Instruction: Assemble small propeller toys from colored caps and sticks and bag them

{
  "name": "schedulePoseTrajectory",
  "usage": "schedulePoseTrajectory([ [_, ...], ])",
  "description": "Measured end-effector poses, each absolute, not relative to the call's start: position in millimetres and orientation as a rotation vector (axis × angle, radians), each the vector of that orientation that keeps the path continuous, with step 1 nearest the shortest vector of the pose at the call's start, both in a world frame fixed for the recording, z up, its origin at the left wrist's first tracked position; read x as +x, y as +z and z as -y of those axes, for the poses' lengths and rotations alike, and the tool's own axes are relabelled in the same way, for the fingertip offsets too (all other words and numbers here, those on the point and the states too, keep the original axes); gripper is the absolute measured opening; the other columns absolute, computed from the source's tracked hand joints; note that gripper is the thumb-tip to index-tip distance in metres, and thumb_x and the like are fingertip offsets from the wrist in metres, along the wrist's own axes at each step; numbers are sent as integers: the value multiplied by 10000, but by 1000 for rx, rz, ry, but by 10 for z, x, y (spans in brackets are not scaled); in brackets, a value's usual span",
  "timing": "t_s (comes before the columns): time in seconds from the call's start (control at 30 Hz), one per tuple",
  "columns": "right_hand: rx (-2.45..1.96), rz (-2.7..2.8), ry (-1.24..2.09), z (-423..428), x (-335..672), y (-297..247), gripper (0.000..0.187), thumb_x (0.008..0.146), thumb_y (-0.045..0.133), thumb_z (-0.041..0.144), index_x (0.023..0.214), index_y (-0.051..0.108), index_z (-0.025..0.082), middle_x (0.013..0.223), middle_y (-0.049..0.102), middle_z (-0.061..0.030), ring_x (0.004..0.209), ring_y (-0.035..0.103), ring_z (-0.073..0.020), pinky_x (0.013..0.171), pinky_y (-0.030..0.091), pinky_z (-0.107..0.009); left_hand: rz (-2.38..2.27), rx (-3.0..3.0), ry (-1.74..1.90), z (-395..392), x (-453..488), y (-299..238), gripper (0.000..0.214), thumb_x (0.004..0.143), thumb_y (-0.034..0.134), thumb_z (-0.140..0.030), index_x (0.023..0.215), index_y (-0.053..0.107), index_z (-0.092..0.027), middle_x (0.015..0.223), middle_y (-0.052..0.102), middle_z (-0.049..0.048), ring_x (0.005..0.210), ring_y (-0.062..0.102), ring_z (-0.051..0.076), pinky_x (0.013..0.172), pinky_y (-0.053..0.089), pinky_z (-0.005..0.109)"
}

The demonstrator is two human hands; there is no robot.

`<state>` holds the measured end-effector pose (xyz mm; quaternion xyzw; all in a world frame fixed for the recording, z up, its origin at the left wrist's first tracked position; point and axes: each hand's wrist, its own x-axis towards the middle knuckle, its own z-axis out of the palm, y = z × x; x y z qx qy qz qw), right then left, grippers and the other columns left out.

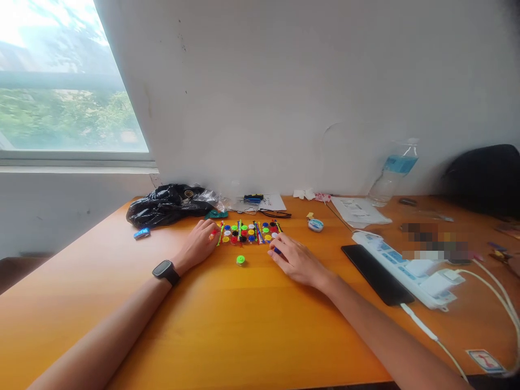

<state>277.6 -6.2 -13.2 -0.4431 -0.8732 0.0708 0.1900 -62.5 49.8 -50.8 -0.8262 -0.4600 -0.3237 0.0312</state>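
Note:
My left hand (pixel 197 245), with a dark watch (pixel 166 271) at the wrist, rests on the table at the left end of a colourful row. Its thumb and fingers close around a small red piece (pixel 212 235), partly hidden. Small round discs (pixel 251 232) in yellow, white, red, green, blue and black make up the row, with thin coloured sticks (pixel 257 232) standing between groups of them. At the row's right end, my right hand (pixel 298 261) has its fingers curled on a small blue disc (pixel 277 250). Nearer me, between both hands, sits a bright green disc-topped piece (pixel 240 260).
Behind the left hand lie a black plastic bag (pixel 170 203) and a blue packet (pixel 142 233). A round white case (pixel 316 225) is beyond my right hand. To the right are a phone (pixel 376 273), a power strip (pixel 402 268) with cables, and a water bottle (pixel 392 176).

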Motion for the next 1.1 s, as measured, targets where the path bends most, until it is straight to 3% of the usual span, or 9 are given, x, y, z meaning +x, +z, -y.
schedulePoseTrajectory([
  [0.33, -1039, 2286, 218, 72, 2725, -114, 211, 1058, 520, 328, 1205, 641, 239, 1103, 701, -101, 1050, 621, -266, 953, 507, -420, 1433, -2542, -1332, -266, -445, -307, 188, 1075, 468, -316, 979, 592, -211, 1025, 652, 68, 941, 581, 221, 834, 489, 360],
  [0.5, -904, 2252, 485, 202, 2580, -199, 406, 1033, 561, 291, 1439, 557, 294, 1132, 731, -69, 1053, 669, -230, 976, 533, -391, 1174, -2880, -1257, 128, -9, -242, 169, 1084, 458, -296, 1041, 605, -226, 1021, 651, 80, 928, 603, 218, 845, 508, 362],
  [0.6, -842, 2227, 555, 216, 2504, -315, 308, 1016, 587, 281, 1317, 652, 271, 1213, 749, -76, 1106, 696, -236, 999, 539, -388, 1082, -2935, -1186, 279, 165, -248, 162, 1086, 446, -263, 1051, 601, -232, 1043, 651, 91, 939, 604, 224, 851, 510, 373],
  [0.73, -860, 2122, 516, 143, 2508, -389, 173, 1018, 576, 273, 1100, 728, 265, 1101, 787, -57, 1027, 728, -228, 956, 553, -373, 1091, -2867, -1123, 282, 158, -259, 119, 1050, 501, -286, 1094, 601, -239, 1039, 667, 94, 949, 627, 246, 838, 519, 392],
  [0.9, -949, 1987, 468, 62, 2616, -299, 152, 997, 597, 304, 1027, 737, 255, 997, 753, -62, 863, 687, -211, 826, 563, -350, 1208, -2796, -930, 137, -51, -299, 241, 894, 637, -298, 1129, 634, -244, 962, 703, 75, 872, 668, 262, 762, 523, 391],
  [1.03, -940, 1935, 530, 57, 2626, -255, 173, 1002, 609, 360, 992, 732, 239, 1066, 708, -78, 812, 642, -189, 741, 541, -320, 1285, -2886, -887, 74, -85, -389, 70, 923, 623, -284, 968, 657, -243, 867, 703, 47, 771, 664, 216, 668, 505, 337],
  [1.1, -960, 1925, 621, 66, 2594, -268, 186, 1005, 613, 387, 984, 714, 232, 974, 702, -58, 751, 621, -177, 697, 527, -307, 1293, -2930, -934, 78, -35, -423, 87, 962, 612, -303, 963, 676, -243, 891, 706, 49, 792, 670, 205, 695, 524, 327],
])
